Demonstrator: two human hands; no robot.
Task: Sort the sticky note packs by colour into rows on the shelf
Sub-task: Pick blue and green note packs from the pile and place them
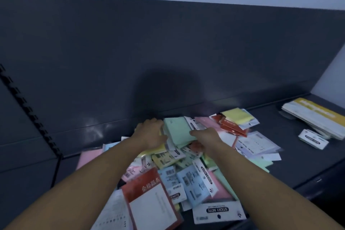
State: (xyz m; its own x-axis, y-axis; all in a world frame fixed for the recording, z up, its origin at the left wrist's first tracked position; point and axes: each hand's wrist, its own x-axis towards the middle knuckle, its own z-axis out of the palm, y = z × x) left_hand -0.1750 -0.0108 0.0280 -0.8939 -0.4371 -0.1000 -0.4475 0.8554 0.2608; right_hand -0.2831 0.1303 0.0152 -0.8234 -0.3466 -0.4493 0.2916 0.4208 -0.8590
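Observation:
A loose heap of sticky note packs [186, 170] in pink, blue, green, yellow and red lies on the dark shelf [302, 157]. At the heap's far side a light green pack [179, 131] sits between my hands. My left hand [151, 132] grips its left edge, fingers curled over it. My right hand [203, 136] holds its right lower edge, thumb on top. A yellow pack [237, 115] lies behind to the right, a red-framed pack [149, 198] at the front.
A stack of long yellow-and-white packets [313, 115] and a small white pack [313, 139] lie at the shelf's right end. The dark back panel [168, 52] rises behind the heap. A slotted upright [28, 110] runs down the left.

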